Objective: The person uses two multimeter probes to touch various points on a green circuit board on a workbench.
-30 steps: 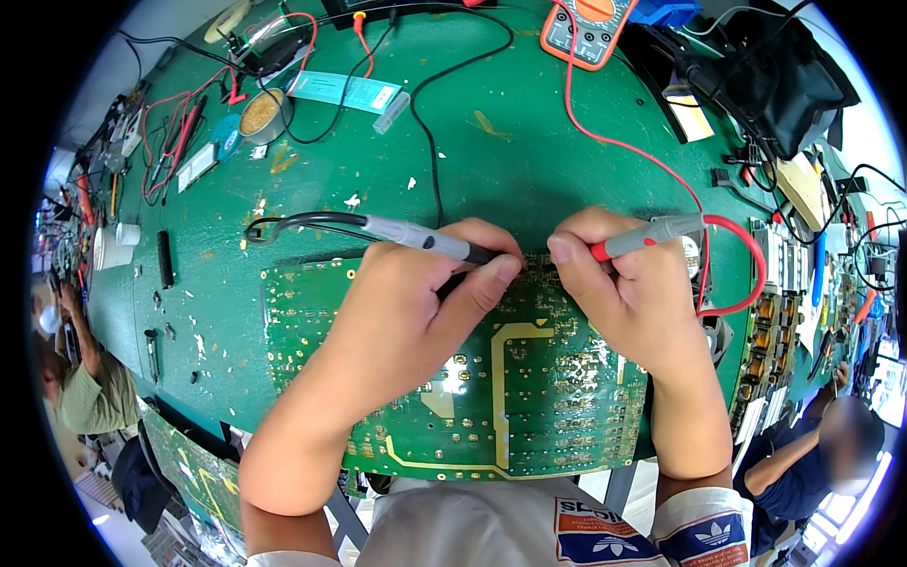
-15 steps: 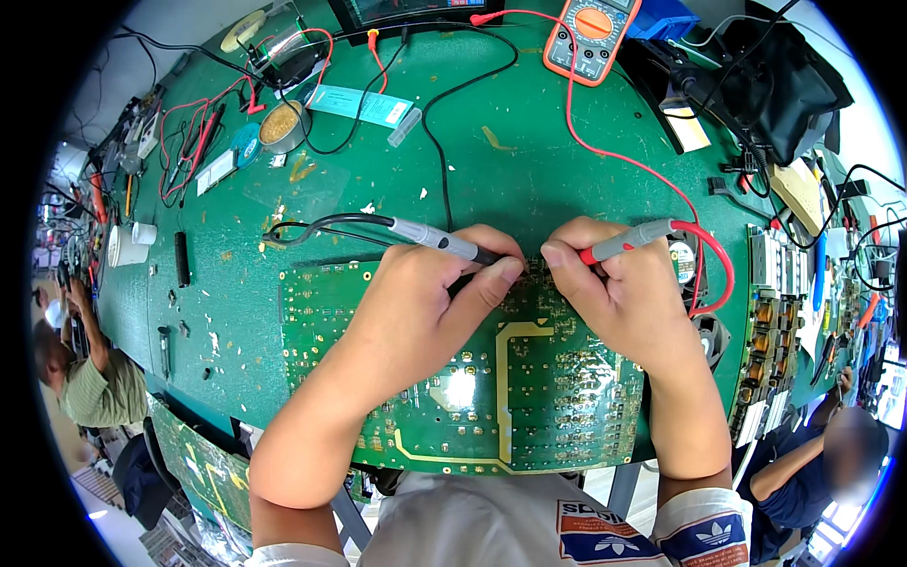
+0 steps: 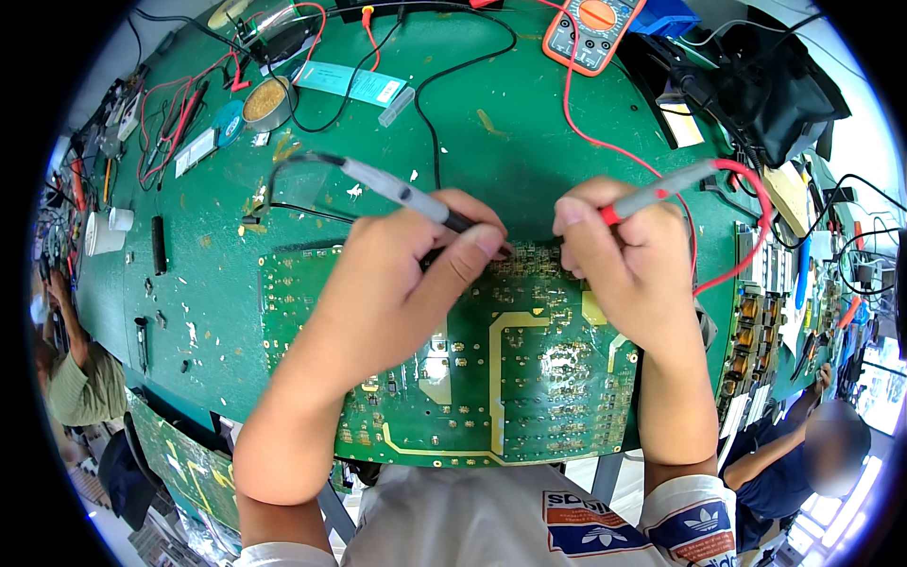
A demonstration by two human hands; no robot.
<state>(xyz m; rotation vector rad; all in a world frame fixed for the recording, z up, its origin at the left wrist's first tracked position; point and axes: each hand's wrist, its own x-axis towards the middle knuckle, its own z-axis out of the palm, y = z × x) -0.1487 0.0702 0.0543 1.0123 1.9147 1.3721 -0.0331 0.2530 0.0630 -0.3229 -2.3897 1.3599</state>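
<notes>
A large green circuit board (image 3: 453,378) lies before me at the table's front edge. My left hand (image 3: 416,274) is closed round a grey test probe with a black tip collar (image 3: 397,192), over the board's far edge. Pinched in my right hand (image 3: 628,255) is a second probe, grey with a red collar (image 3: 661,191), a little to the right. Both probe points are hidden behind my fingers, so contact with the board cannot be made out. A black lead loops from the left probe, a red lead (image 3: 761,236) from the right.
An orange multimeter (image 3: 593,36) lies at the far right. Around it are a black bag (image 3: 770,94) and a blue bin (image 3: 666,17). Far left are a round tin (image 3: 269,104) and a pale blue strip (image 3: 350,83). Stacked boards (image 3: 751,331) stand at right; people work on both sides.
My right hand has lifted and moved away from the left one, its probe tilting up. My left hand has shifted slightly left, with its probe steeper. The whole view has shifted a little.
</notes>
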